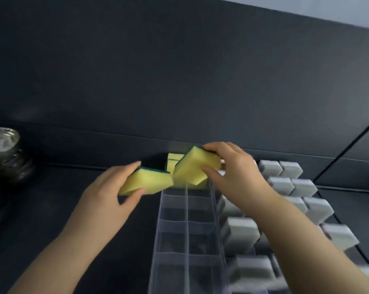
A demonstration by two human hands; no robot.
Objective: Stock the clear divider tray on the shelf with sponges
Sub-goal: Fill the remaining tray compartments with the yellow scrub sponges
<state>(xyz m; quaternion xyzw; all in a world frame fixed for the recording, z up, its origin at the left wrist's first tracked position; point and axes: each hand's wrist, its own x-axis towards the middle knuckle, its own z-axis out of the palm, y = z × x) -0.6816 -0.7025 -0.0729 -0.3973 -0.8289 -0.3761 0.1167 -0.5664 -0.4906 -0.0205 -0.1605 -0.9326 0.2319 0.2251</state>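
Our left hand (107, 193) grips a yellow-green foam sponge (146, 181), long axis crosswise; our right hand (237, 174) pinches a second sponge (195, 166) tilted above the clear plastic divider tray (186, 232).

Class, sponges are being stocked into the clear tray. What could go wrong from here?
1. The right hand holds a tilted sponge above the clear tray; a corner may catch a divider instead of seating.
2. The left hand holds a second sponge close beside it, outside the tray's wall; they may bump and one could fall onto the shelf.
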